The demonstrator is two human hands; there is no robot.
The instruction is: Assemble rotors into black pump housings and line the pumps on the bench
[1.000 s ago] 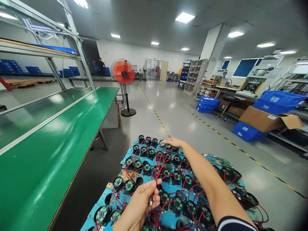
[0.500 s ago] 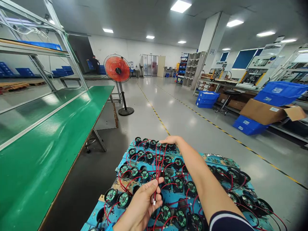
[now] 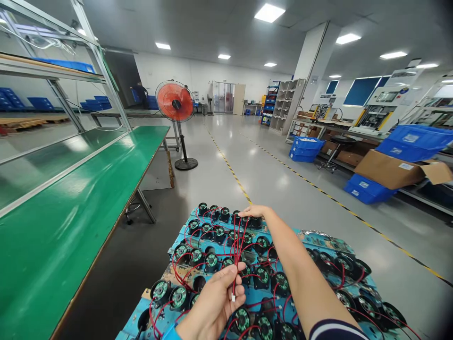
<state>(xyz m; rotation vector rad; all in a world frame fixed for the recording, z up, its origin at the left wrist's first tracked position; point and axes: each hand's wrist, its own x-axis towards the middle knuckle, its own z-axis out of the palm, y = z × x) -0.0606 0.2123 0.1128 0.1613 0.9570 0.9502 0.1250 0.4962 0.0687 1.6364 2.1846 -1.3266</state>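
Observation:
Several red wires [image 3: 236,255] are pinched in my left hand [image 3: 217,297], which is closed around them. A small white connector [image 3: 233,298] pokes out below its fingers. The wires run up to the far row, where my right hand [image 3: 255,211] reaches over from the right. Its fingers close on a small round black motor [image 3: 236,216] there; part of the grip is hidden behind the hand. Many similar black motors with green circuit boards, such as one nearby [image 3: 262,244], sit in rows on a worn light-blue board [image 3: 170,278].
A long green-topped bench [image 3: 88,198] runs along the left. Beyond it stands a red pedestal fan [image 3: 176,104]. To the right are blue bins [image 3: 306,148], an open cardboard box [image 3: 387,167] and machines on benches. A person [image 3: 141,94] is in the far background.
My right hand and the motor at its fingertips have shifted slightly right and nearer. The left hand, still pinching the wires, has moved a little right. The view has turned slightly.

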